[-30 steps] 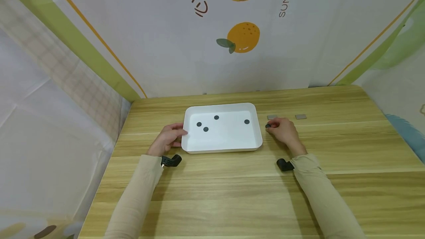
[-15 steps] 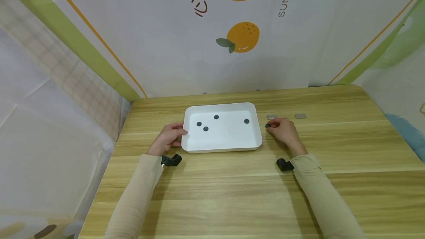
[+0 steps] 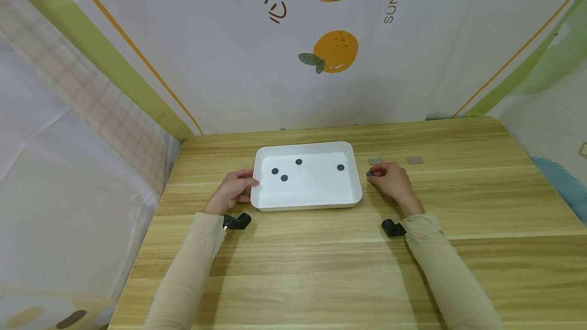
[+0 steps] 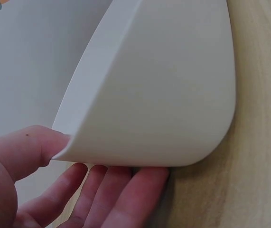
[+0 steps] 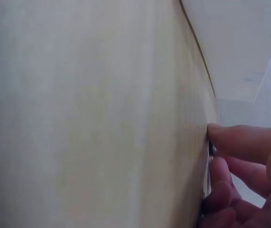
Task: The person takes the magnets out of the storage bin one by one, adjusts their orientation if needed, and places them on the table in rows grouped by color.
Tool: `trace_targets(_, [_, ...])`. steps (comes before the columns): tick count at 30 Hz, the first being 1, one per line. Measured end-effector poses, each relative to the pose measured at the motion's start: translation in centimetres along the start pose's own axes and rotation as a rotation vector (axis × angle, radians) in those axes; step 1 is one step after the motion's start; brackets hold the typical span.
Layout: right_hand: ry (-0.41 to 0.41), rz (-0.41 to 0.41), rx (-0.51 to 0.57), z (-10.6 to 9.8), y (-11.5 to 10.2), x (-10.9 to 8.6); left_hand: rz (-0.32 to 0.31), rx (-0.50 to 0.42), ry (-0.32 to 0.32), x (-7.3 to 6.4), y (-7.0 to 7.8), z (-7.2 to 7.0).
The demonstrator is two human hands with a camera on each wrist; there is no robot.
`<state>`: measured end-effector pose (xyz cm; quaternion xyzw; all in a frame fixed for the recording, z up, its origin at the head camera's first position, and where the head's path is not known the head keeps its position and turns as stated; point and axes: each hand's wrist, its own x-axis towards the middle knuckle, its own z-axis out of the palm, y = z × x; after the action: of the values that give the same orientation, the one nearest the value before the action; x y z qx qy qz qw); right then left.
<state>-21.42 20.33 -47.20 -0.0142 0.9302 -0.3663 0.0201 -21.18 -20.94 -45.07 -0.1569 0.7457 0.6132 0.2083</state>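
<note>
A white rectangular tray [image 3: 316,191] lies on the table with several dark round discs [image 3: 341,167] spread over its floor. At its left end my left hand [image 3: 231,189] grips the wall: in the left wrist view the thumb [image 4: 40,145] hooks over the rim and the other fingers [image 4: 137,194] sit against the outside. Just right of the tray, my right hand [image 3: 391,181] pinches another small dark disc [image 3: 369,173] between thumb and fingers, right at the tabletop. Only a thin dark edge of this disc [image 5: 210,148] shows in the right wrist view.
Two small flat grey rectangles [image 3: 415,160] lie on the wooden table [image 3: 302,269], one right behind my right hand and one farther right. A printed cloth [image 3: 238,75] hangs behind the table's far edge. Dark wrist cameras [image 3: 237,221] are strapped below both hands.
</note>
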Motion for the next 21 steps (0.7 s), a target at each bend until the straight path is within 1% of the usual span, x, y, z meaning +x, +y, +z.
trace_targets(8, [0.002, 0.013, 0.038, -0.06, -0.21, -0.06, 0.003, -0.009, -0.005, 0.00, 0.10, 0.03])
trace_targets(16, [0.028, 0.007, 0.072, 0.06, -0.33, 0.00, -0.003, -0.010, 0.000, -0.09, 0.06, 0.00])
trace_targets(21, [0.041, 0.013, 0.128, 0.13, -0.85, 0.03, 0.010, -0.004, -0.006, -0.04, 0.01, -0.08])
